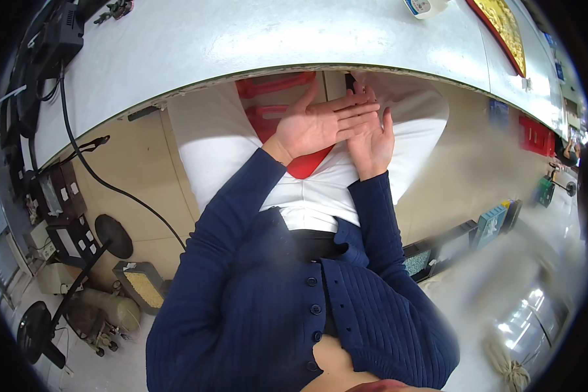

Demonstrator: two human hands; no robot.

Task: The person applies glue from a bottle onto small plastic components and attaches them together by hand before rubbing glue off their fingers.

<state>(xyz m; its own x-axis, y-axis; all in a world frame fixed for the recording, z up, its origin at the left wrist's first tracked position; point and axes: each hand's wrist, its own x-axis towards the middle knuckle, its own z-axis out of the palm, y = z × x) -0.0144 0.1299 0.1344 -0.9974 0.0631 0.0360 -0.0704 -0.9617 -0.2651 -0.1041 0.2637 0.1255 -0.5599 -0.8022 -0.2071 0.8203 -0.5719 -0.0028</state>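
Holds left hand palm up over red plastic below, with straight, empty fingers pointing rightward across those of the right hand, likewise unclenched and bare, beside white trousers and angled toward the table.

Upper garment: navy ribbed-knit cardigan, lower centre, fitted with round dark buttons along the front edge. Sleeves: long, navy. Inner layer: black garment, centre. Lower garment: white trousers, upper centre. Left hand, right hand: bare.
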